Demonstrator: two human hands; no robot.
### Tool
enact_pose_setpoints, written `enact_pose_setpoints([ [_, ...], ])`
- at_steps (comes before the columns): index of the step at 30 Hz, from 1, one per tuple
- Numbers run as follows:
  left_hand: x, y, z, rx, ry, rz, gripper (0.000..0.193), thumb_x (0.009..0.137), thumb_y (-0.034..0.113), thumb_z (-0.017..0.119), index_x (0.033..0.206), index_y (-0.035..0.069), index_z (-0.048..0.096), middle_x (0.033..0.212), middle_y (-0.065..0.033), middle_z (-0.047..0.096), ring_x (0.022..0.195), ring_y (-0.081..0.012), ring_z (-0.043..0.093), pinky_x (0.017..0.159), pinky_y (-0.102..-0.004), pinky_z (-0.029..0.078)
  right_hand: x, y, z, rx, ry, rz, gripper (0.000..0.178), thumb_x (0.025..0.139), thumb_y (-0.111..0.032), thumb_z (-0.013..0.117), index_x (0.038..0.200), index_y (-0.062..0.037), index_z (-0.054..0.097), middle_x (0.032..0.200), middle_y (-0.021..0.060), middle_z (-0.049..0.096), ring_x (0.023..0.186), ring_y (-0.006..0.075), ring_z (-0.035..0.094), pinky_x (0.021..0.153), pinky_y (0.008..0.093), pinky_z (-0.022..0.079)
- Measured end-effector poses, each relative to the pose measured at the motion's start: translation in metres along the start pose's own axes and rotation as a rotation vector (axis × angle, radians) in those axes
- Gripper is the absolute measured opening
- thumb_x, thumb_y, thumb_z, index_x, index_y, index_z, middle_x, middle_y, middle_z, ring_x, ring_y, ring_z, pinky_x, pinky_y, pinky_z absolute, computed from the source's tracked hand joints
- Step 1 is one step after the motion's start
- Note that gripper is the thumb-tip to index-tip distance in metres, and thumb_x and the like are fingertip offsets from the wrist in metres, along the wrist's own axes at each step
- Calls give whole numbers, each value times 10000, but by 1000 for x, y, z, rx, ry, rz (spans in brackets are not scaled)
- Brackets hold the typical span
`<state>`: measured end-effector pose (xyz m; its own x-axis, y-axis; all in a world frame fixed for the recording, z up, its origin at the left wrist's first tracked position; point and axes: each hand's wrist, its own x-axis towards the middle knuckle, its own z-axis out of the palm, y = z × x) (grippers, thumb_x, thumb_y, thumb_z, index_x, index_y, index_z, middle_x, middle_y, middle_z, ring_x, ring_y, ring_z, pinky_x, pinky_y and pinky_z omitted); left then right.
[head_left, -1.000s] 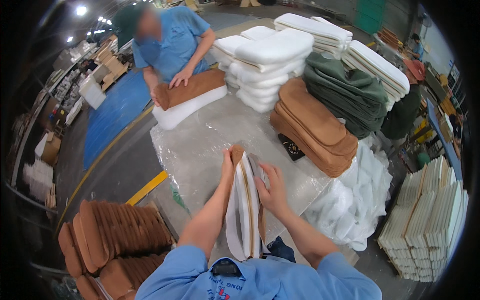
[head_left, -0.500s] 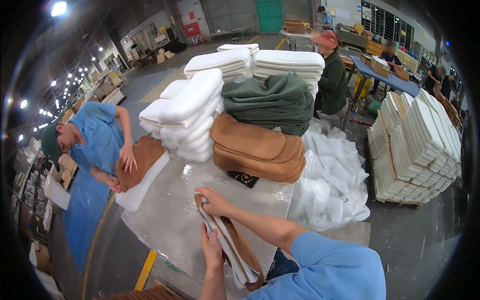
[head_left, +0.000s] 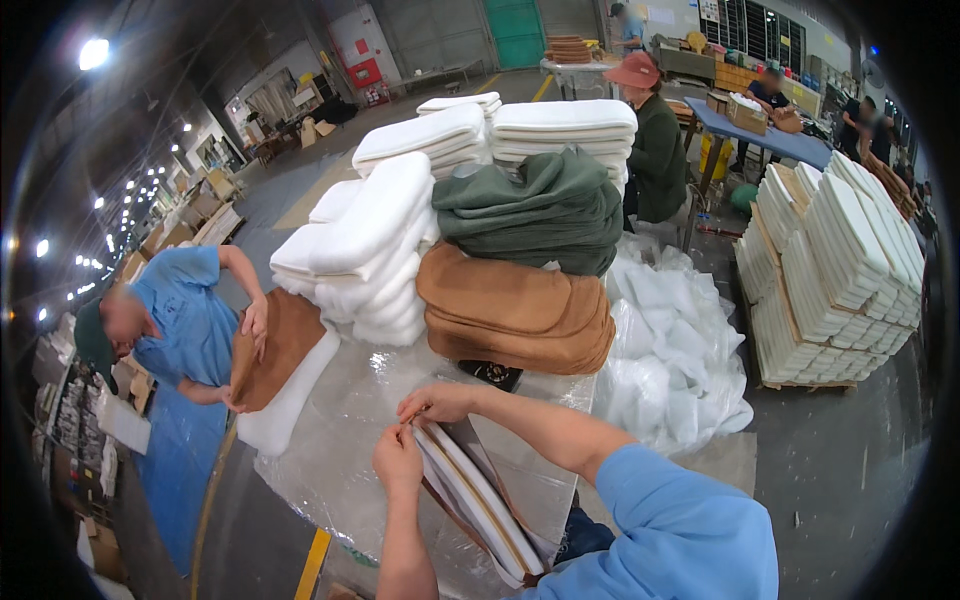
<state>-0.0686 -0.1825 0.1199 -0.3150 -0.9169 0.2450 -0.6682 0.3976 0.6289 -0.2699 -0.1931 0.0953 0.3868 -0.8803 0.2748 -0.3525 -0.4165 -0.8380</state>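
On the plastic-covered table [head_left: 330, 470] in front of me, a long white pad [head_left: 465, 490] stands on its edge inside a brown fabric cover [head_left: 480, 462]. The cover gapes along its upper side, and a tan strip runs down the pad's middle. My left hand [head_left: 398, 458] pinches the cover's far end from the left. Right beside it, my right hand [head_left: 437, 402] grips the same end with closed fingers. The fingertips of both hands nearly meet; the exact edge between them is too small to make out. The pad's near end lies close to my body.
Beyond my hands are stacked brown covers [head_left: 515, 310], a dark green fabric pile [head_left: 530, 215] and white pads [head_left: 350, 230]. A co-worker [head_left: 185, 310] at left handles another brown cover. Bagged white material [head_left: 665, 350] lies right, near a pallet stack [head_left: 835, 280].
My left hand has moved up from the pad's side to its far end, beside my right hand. The cover now gapes wider around the pad. The co-worker's brown cover has shifted.
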Motion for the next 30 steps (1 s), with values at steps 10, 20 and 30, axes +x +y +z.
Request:
enact_pose_setpoints([
  [10, 23, -25, -33, -132, -38, -76, 313, 1019, 270, 626, 918, -18, 694, 681, -162, 656, 646, -258, 649, 633, -404, 498, 20, -10, 29, 380, -28, 220, 326, 1050, -348, 662, 1011, -28, 708, 870, -47, 616, 860, 72, 508, 803, 263, 454],
  [20, 143, 17, 19, -875, -737, -200, 457, 1098, 422, 510, 1262, 10, 623, 950, -112, 706, 898, -211, 710, 833, -334, 572, 13, 14, 62, 458, 267, 224, 356, 1051, -368, 653, 1000, -19, 694, 914, -9, 647, 907, 90, 544, 863, 302, 478],
  [30, 132, 20, 58, -587, -1129, -175, 647, 1091, 589, 420, 1455, 70, 548, 1184, -123, 685, 1068, -224, 670, 1004, -355, 513, -9, 22, 88, 632, 472, 238, 285, 1037, -290, 674, 1138, -35, 749, 1086, 76, 752, 1035, 160, 654, 944, 335, 502],
])
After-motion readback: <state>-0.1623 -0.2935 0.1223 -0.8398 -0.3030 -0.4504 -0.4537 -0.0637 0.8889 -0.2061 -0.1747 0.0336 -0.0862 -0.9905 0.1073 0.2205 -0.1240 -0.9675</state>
